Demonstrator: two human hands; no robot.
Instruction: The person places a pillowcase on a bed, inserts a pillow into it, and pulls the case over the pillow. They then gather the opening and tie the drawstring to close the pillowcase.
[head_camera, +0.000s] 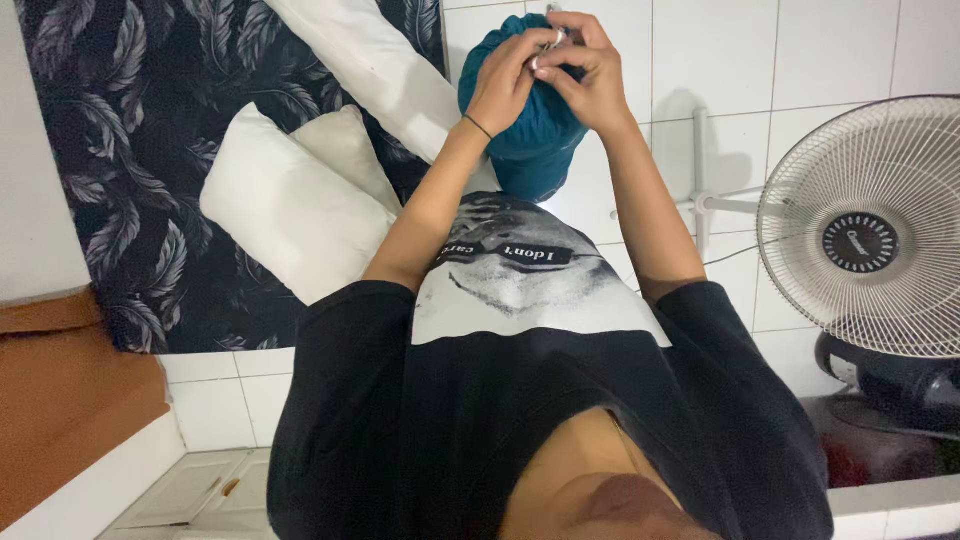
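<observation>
The teal cloth bundle (530, 130) hangs in front of the person's chest, over the white tiled floor (830, 50), with its gathered top pinched up between both hands and its rounded bulk sagging below them. What is inside it, if anything, cannot be told, and its upper edge is covered by the fingers. A small pale, shiny piece shows between the fingertips at the top of the bundle, too small to make out. The left hand (505, 80), with a thin dark band at the wrist, is curled shut around the gathered cloth from the mattress side; the right hand (590, 75) is closed on the same spot from the fan side, its fingers bent over the top, so the two hands touch each other there. Both forearms run from the bundle to the sleeves of a black printed T-shirt (520, 400), which fills the lower frame and is cut off at the bottom edge. To one side lie white pillows (290, 210) on a dark sheet with a feather pattern (130, 150). On the other side stands a white electric fan (870, 230), cut off by the frame edge.
</observation>
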